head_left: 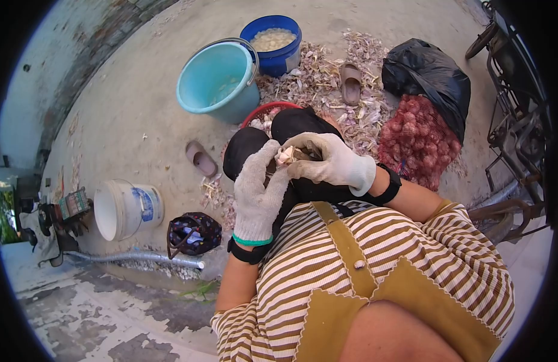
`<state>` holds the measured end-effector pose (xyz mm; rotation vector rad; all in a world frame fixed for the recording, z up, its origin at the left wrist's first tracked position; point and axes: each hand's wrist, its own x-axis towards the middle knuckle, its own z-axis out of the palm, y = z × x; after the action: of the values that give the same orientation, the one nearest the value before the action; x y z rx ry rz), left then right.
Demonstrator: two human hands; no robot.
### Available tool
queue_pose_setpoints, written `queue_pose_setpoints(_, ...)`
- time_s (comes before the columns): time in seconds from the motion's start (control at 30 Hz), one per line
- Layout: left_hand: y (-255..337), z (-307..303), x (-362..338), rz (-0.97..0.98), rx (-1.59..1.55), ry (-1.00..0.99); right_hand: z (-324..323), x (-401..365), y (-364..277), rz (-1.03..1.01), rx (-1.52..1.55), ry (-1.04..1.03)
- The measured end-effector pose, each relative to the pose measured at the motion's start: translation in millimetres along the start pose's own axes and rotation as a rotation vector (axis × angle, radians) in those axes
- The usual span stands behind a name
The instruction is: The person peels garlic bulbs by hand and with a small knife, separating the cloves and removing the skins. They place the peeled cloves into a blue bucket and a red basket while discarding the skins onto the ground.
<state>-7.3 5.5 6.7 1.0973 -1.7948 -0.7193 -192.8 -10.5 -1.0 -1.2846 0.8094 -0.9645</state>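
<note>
Both my hands wear white knit gloves and meet above my black-trousered knees [249, 154]. My left hand [259, 193] grips a garlic bulb [285, 156] from below with its fingers curled up. From the other side my right hand [328, 161] pinches the same bulb, thumb and fingertips on its papery skin. Whether a blade is in that hand I cannot tell. Just beyond my knees sits a red basin [262, 111] with garlic pieces, partly hidden by my legs.
On the concrete stand a teal bucket [218, 78] and a blue bucket of peeled cloves [273, 39]. Garlic skins [318, 78], a red mesh sack [417, 142], a black bag [426, 72], two slippers [351, 81], a tipped white bucket [125, 208] and a metal frame [514, 127] surround me.
</note>
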Motion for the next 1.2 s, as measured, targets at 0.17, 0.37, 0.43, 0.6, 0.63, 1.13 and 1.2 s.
queue_pose_setpoints(0.17,-5.6,5.3,-5.2,-0.036,-0.112,-0.022,-4.9,-7.0,-12.9,-0.112,-0.408,-0.057)
queue_pose_setpoints(0.37,8.9,9.6,-10.5,-0.383,-0.431,0.014,3.5,-9.1,-18.8,0.172,-0.030,-0.006)
queue_pose_setpoints(0.43,8.0,8.1,-9.8,-0.503,-0.583,0.052,9.7,-9.4,-31.5,0.164,0.038,0.006)
queue_pose_setpoints(0.6,15.4,8.2,-6.2,-0.405,-0.630,0.095,-3.5,-1.8,-29.4,0.364,0.143,-0.054)
queue_pose_setpoints(0.63,12.6,4.0,-6.1,-0.405,-0.631,0.096,-6.2,-0.9,-28.9,0.403,0.177,-0.084)
queue_pose_setpoints(1.13,-4.6,3.0,-5.8,-0.063,-0.062,-0.093,5.3,0.1,-16.9,0.448,0.140,0.092)
queue_pose_setpoints(1.2,-0.2,8.4,-6.9,-0.248,-0.286,-0.043,5.7,0.4,-17.9,0.475,0.172,0.117)
